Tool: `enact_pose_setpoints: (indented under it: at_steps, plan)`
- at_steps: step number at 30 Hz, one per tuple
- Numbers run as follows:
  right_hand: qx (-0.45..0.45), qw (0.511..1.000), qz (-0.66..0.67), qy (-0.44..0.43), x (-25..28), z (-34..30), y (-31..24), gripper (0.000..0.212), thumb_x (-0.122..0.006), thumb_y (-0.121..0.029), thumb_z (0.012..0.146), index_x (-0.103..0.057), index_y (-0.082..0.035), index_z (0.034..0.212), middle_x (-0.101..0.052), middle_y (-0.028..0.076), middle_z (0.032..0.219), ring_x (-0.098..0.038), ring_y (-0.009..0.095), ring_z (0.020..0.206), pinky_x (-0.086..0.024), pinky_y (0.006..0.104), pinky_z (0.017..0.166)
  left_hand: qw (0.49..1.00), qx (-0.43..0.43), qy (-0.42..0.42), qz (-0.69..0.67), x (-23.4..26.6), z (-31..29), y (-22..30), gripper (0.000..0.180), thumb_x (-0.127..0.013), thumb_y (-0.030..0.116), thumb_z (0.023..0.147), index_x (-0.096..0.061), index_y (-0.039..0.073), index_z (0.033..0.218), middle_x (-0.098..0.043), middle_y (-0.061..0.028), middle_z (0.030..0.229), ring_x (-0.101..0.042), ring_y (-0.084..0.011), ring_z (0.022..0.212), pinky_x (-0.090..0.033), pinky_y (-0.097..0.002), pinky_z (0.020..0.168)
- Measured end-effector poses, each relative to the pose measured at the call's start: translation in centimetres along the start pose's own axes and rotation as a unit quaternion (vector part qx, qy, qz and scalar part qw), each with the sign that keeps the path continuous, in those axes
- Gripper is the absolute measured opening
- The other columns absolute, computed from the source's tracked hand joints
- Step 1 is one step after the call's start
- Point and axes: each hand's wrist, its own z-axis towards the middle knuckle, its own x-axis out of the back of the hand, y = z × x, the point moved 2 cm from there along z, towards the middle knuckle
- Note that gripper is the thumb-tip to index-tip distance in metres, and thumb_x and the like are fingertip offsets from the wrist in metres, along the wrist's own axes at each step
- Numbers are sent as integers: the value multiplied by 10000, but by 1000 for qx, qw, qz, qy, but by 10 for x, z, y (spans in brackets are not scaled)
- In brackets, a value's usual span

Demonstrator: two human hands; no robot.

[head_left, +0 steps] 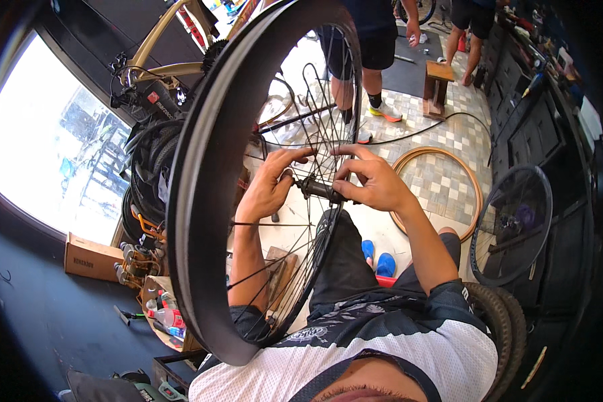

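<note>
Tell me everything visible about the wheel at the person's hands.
The wheel has a deep, dark rim with a greyish band along its outer face; whether that is metal or carbon is unclear. Thin black spokes run to a slim black hub. It stands roughly on edge in front of the body, its lower part overlapping the shirt; contact there is unclear. The left hand is at the spokes beside the hub, the right hand at the hub's other end.
</note>
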Motion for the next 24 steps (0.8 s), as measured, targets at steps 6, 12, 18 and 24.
enact_pose_setpoints:
  at_steps: [6,12,18,24]
  plan:
    - [-89,972,202,-76,-8,14,14,190,-762,-195,981,-694,-18,979,-770,75,1041,-676,142,848,-540,312,777,994,27,91,-45,2,5,-40,363,-534,-36,995,-641,17,1338,-694,-112,1250,-632,-213,1235,-445,-360,1116]
    - [-34,988,149,-33,-23,18,13,175,-759,-168,981,-670,-18,968,-747,56,1079,-525,32,637,-445,244,573,991,121,25,-49,15,-8,-90,266,-599,-26,964,-677,-16,1219,-740,-117,1153,-681,-218,1142,-506,-374,1047]
    - [1,995,94,-23,-26,22,6,157,-758,-161,966,-671,-30,969,-766,51,1046,-440,31,561,-378,250,519,996,82,13,21,16,-7,-89,219,-664,-21,931,-743,6,1134,-743,-109,1130,-681,-256,1075,-516,-375,995]
    - [-55,993,100,-37,-22,22,-6,225,-760,-231,951,-702,-25,1020,-738,78,833,-715,182,776,-537,349,730,990,85,60,95,29,-16,-99,151,-704,-2,897,-786,45,1015,-757,-133,1034,-675,-360,1063,-514,-447,973]
